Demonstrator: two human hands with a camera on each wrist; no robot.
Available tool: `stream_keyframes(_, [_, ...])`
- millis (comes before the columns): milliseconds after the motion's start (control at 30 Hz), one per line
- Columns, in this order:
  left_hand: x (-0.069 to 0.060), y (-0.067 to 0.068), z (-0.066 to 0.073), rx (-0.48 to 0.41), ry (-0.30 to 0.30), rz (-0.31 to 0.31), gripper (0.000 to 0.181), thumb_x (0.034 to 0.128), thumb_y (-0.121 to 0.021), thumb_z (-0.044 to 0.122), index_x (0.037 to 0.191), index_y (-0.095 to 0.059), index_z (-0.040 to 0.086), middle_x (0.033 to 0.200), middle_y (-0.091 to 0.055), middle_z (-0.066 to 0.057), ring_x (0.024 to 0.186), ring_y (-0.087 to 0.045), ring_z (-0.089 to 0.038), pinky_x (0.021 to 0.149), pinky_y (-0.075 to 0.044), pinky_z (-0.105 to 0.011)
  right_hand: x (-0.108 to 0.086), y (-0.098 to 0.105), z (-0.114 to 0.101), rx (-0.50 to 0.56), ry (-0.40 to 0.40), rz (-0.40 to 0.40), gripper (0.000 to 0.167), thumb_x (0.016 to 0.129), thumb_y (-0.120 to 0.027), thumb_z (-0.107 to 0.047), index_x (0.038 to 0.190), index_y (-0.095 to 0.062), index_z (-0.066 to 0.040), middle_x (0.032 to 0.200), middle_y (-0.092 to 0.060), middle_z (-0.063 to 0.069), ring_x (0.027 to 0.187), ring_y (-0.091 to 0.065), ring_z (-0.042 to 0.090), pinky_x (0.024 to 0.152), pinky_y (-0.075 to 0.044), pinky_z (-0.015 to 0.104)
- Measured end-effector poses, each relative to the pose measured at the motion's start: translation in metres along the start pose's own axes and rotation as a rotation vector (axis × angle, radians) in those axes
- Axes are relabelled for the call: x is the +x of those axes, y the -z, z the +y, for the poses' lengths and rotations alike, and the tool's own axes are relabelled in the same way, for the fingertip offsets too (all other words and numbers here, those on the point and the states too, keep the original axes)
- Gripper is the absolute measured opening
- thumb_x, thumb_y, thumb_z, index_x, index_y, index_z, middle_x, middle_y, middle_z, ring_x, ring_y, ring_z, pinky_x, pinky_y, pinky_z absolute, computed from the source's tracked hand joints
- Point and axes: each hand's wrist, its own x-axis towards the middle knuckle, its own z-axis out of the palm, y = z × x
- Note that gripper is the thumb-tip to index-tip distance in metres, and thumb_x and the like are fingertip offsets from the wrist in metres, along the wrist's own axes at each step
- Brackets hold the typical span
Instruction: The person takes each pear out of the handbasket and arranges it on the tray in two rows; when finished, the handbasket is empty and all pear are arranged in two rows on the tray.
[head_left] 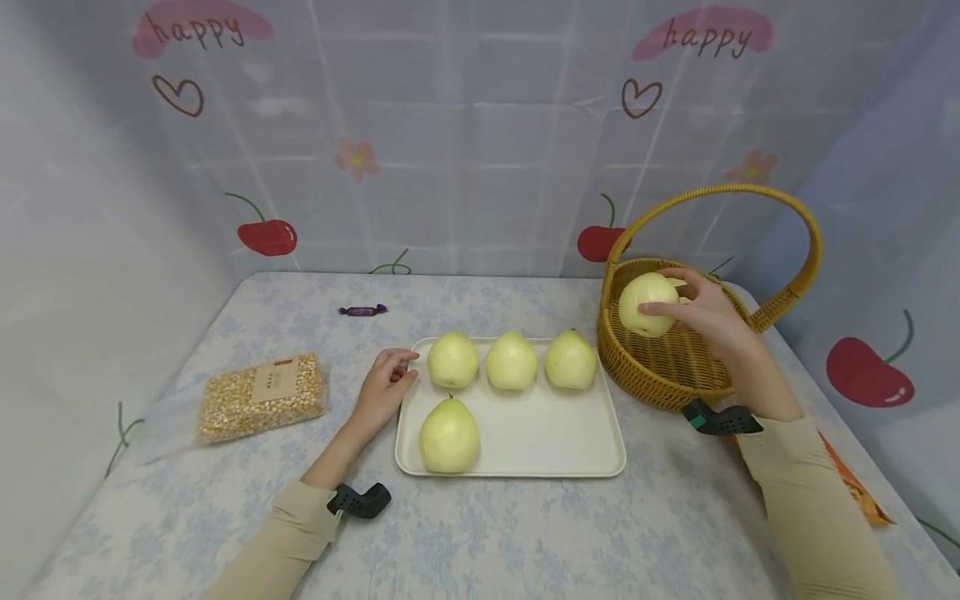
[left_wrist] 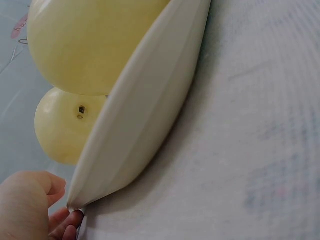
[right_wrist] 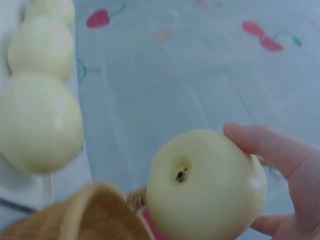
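Observation:
Over the wicker basket (head_left: 633, 367), my right hand (head_left: 708, 312) grips a pale yellow pear (head_left: 649, 303) between thumb and fingers. That pear (right_wrist: 205, 185) shows a dark-marked hollow in the right wrist view. My left hand (head_left: 382, 390) rests at the left rim of the white tray (head_left: 540, 433), fingers loosely bent. In the left wrist view, its fingertips (left_wrist: 75, 218) touch the tray's edge. On the tray stand three pears along the back row, including a middle pear (head_left: 512, 361), and one pear (head_left: 449, 435) at front left.
A clear bag of corn kernels (head_left: 262, 396) lies at the left of the table. Behind it is a small purple wrapped candy (head_left: 362, 311). The basket's tall handle (head_left: 813, 242) arches over its opening. An orange packet (head_left: 855, 479) lies partly hidden beyond the right forearm.

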Motion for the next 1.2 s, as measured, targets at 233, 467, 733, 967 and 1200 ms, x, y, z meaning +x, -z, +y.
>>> stream_keyframes(233, [-0.001, -0.001, -0.001, -0.004, -0.001, 0.012, 0.029, 0.0969, -0.055, 0.017, 0.125, -0.059, 0.010, 0.129, -0.050, -0.008, 0.095, -0.052, -0.020, 0.085, -0.043, -0.034, -0.031, -0.024, -0.022, 0.020, 0.061, -0.100, 0.078, 0.088, -0.068, -0.031, 0.150, -0.025, -0.011, 0.139, -0.042, 0.021, 0.119, -0.047, 0.031, 0.089, -0.044, 0.039])
stream_keyframes(467, [-0.001, -0.002, -0.003, -0.005, 0.011, 0.005, 0.028, 0.0974, -0.054, 0.019, 0.124, -0.059, 0.012, 0.130, -0.049, -0.005, 0.094, -0.052, -0.019, 0.086, -0.043, -0.033, -0.049, -0.055, -0.026, 0.088, 0.126, -0.164, 0.072, 0.083, -0.072, -0.019, 0.143, -0.035, -0.005, 0.133, -0.049, 0.021, 0.105, -0.055, 0.019, 0.078, -0.050, 0.028])
stream_keyframes(733, [-0.002, 0.000, -0.003, 0.006, -0.006, 0.013, 0.028, 0.0969, -0.055, 0.017, 0.124, -0.060, 0.010, 0.129, -0.050, -0.008, 0.093, -0.051, -0.019, 0.084, -0.043, -0.031, -0.059, -0.084, -0.028, 0.163, 0.191, -0.254, 0.073, 0.080, -0.075, -0.016, 0.140, -0.037, -0.001, 0.127, -0.053, 0.024, 0.103, -0.058, 0.021, 0.081, -0.050, 0.031])
stream_keyframes(967, [-0.003, 0.002, -0.002, 0.001, -0.007, 0.011, 0.029, 0.0969, -0.055, 0.017, 0.124, -0.060, 0.010, 0.129, -0.050, -0.009, 0.092, -0.051, -0.018, 0.083, -0.042, -0.030, -0.064, -0.107, -0.028, 0.127, 0.172, -0.312, 0.073, 0.075, -0.080, -0.023, 0.137, -0.043, -0.008, 0.122, -0.052, 0.021, 0.105, -0.061, 0.030, 0.077, -0.051, 0.034])
stream_keyframes(1200, [-0.001, 0.003, 0.000, -0.005, -0.007, 0.012, 0.028, 0.0971, -0.055, 0.018, 0.123, -0.060, 0.009, 0.128, -0.050, -0.009, 0.093, -0.052, -0.020, 0.084, -0.042, -0.033, -0.072, -0.136, -0.027, 0.102, 0.178, -0.374, 0.077, 0.072, -0.083, -0.028, 0.136, -0.045, -0.009, 0.125, -0.052, 0.020, 0.104, -0.060, 0.030, 0.076, -0.050, 0.033])
